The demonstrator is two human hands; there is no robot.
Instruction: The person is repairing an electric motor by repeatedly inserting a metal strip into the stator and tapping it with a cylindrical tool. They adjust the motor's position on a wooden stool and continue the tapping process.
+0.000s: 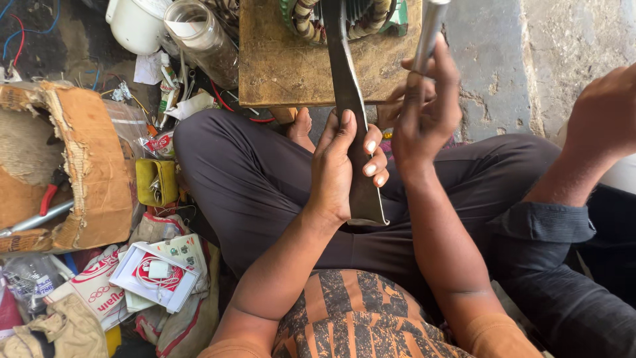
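My left hand (pixel 341 166) grips a long flat dark metal blade (pixel 348 93). The blade reaches from my lap up onto a wooden block (pixel 278 66), where a motor winding with copper coils (pixel 311 16) sits. A round silver metal rod (pixel 429 30) stands upright in my right hand (pixel 424 109), just right of the blade. I sit cross-legged in dark trousers, and a bare foot (pixel 301 127) shows under the block.
At my left lie a torn cardboard box (pixel 93 166), red-handled pliers (pixel 48 195), a yellow pouch (pixel 156 180), a white box with a charger (pixel 158 273), a glass jar (pixel 202 40) and a white cup (pixel 136 23). Another person's arm (pixel 596 132) is at the right.
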